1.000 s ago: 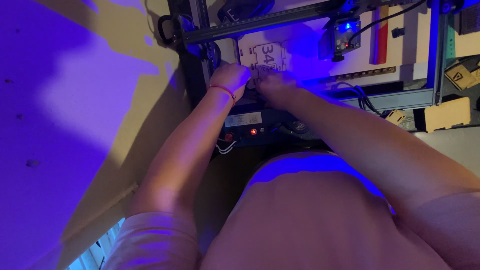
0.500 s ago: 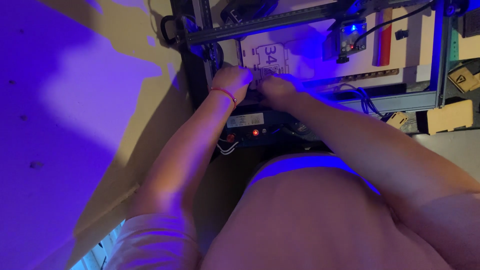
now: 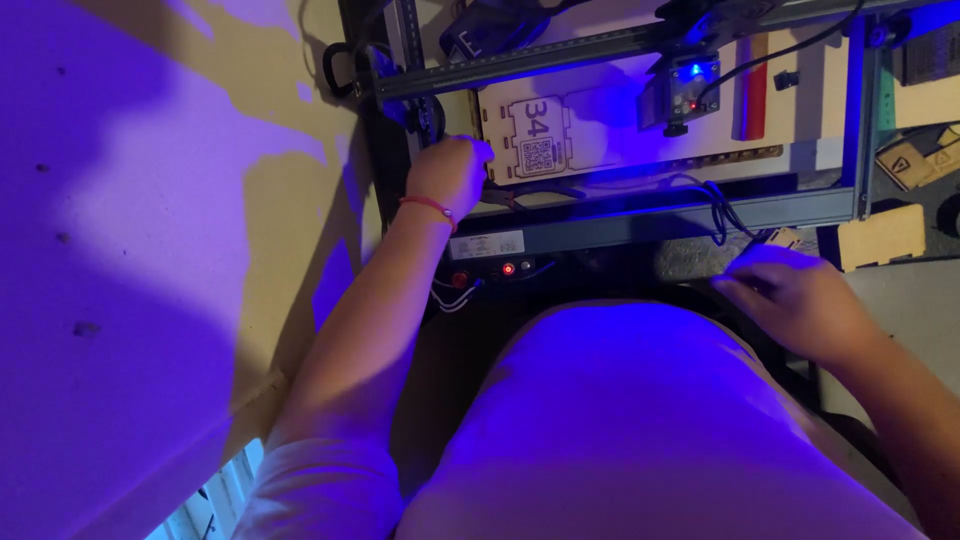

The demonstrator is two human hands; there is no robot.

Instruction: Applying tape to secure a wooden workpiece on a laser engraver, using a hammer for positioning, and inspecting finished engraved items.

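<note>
head view is showing everything washed in blue-violet light. the left hand (image 3: 452,175), with a red band at the wrist, is reaching far out and its curled fingers are pressing on the left edge of the thin wooden sheet (image 3: 620,125), which is lying flat inside the dark metal frame (image 3: 700,210) of the cutting machine; whether the fingers are pinching the sheet or only resting against it is not clear. the sheet is stretching rightward from that hand, under the gantry rail (image 3: 560,55) and the glowing laser head (image 3: 690,90). the right hand (image 3: 795,300) is hovering nearer and well to the right, fingers loosely spread and holding nothing, just near of the frame's front bar and beside black cables (image 3: 715,205). wooden offcuts (image 3: 880,235) are lying to the far right.
</note>
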